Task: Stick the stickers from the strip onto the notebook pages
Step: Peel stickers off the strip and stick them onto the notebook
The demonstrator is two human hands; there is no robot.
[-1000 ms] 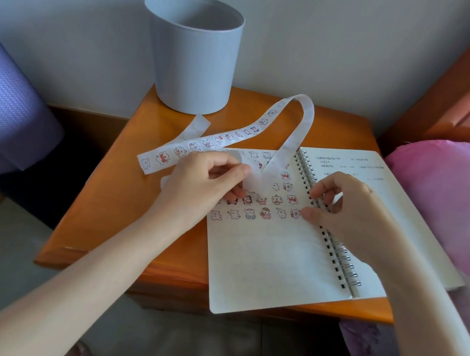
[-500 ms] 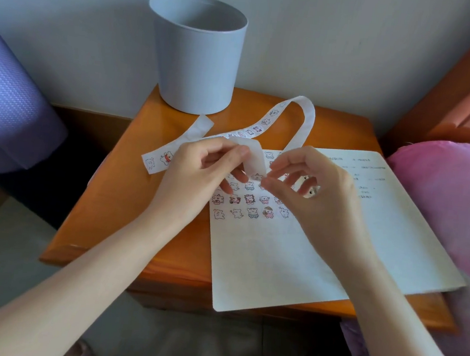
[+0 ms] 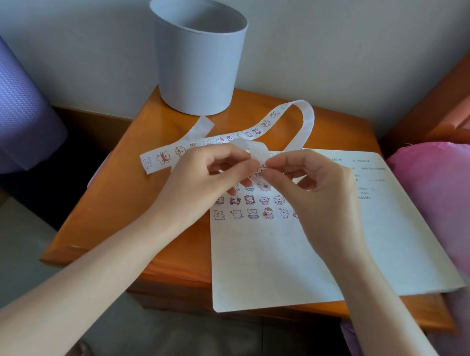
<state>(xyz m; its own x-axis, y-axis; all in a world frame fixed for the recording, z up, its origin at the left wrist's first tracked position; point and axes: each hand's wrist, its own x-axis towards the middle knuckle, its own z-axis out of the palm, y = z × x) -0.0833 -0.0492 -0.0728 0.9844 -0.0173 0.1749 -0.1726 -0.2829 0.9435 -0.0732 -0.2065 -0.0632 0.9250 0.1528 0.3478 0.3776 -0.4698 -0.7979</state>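
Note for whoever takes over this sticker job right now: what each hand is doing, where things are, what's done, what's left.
Left hand: pinches the sticker strip near its end, above the notebook.
Right hand: pinches at that same strip end, apparently to peel a sticker.
Done: several rows of stickers on the left page.
Left: the strip carries more stickers; the lower page is bare.

An orange wooden table (image 3: 128,196) carries a grey bucket (image 3: 195,56) at its back, a strip (image 3: 161,157) of stickers lying in a loop, and an open notebook (image 3: 277,262) overhanging the front edge.
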